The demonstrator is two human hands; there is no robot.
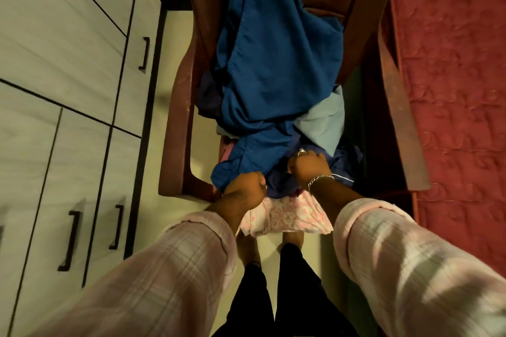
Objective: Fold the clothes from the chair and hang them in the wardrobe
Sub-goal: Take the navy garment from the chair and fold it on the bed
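Right now I have both hands down at the front edge of the chair (175, 128), which fills the frame from twelve o'clock down to the centre. My left hand (245, 189) is curled tight on the lower hem of the blue garment (273, 63). My right hand (308, 165), a bracelet at its wrist, is fisted just beside it at about two o'clock from the left, bunching what looks like darker navy cloth; which layer it actually holds I cannot tell.

That blue garment drapes from the chair back down over the seat, on top of a pale blue piece (323, 123) at its right edge, with a pink floral cloth (284, 216) hanging off the seat's front at six o'clock. The wardrobe (68, 90) stands closed at nine o'clock, the red bedspread (451, 76) at three.

I judge the blue cloth light, limp and a little slick, so it will sag and slide rather than keep a shape. I would take it by two corners or the shoulder seams, hands well apart, and lift it clear so the pieces beneath do not drag along.
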